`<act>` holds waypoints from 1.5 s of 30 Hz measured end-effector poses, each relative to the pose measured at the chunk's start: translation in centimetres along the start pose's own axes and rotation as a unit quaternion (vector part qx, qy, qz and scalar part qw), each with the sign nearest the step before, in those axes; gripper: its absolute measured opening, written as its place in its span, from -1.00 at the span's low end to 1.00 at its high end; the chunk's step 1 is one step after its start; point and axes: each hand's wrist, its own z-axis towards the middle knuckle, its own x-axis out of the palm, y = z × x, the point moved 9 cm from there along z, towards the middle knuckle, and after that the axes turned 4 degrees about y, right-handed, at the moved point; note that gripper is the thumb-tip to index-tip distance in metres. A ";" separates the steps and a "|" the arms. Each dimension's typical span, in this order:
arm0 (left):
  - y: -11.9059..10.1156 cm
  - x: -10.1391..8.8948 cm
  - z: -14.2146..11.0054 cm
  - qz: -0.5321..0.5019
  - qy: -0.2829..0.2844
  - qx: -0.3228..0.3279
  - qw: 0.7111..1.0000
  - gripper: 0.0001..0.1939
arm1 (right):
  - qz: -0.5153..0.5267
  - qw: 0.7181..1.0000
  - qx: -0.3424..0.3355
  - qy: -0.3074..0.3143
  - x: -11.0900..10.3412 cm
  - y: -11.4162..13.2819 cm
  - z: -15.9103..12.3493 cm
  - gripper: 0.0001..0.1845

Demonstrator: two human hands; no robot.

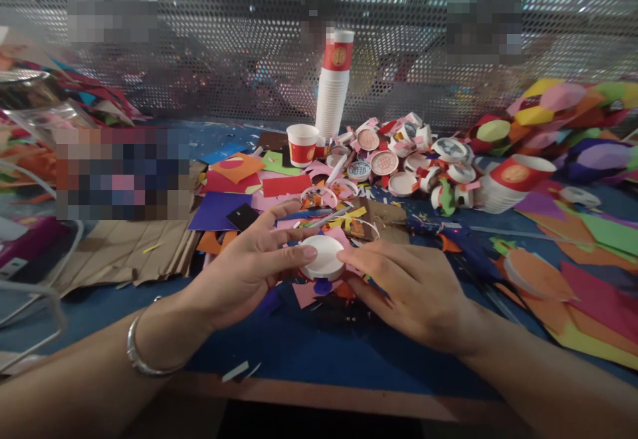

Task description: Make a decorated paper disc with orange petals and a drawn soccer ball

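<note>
Over the table [379,362], left fingers [284,259] and right fingers [363,261] clamp a white disc [325,260] (round face pointing up).

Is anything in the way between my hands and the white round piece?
Nothing visible: at the white round piece, your left hand has its thumb over the left edge, your right hand its fingertips at the right.

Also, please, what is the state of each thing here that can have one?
White disc: held between both hands
Left hand: fingers extended, thumb on disc
Right hand: curled, touching disc
Single cup: upright, open
Tall cup stack: nested, standing
Right-side cup stack: nested
Round pieces: heaped
Cardboard: flat, layered
Bracelet: worn
</note>
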 end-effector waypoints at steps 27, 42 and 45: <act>0.2 1.0 0.6 0.213 0.117 0.030 0.970 -0.33 | 0.481 0.794 0.357 0.105 5.2 -5.2 -1.8 -0.66; 0.6 0.4 1.0 0.164 0.109 -0.004 0.980 -0.52 | 0.510 0.762 0.396 0.049 4.8 -6.3 -2.4 -0.66; 1.0 0.5 0.8 0.157 0.123 -0.039 0.979 -0.48 | 0.512 0.761 0.396 0.038 4.7 -6.4 -2.6 -0.66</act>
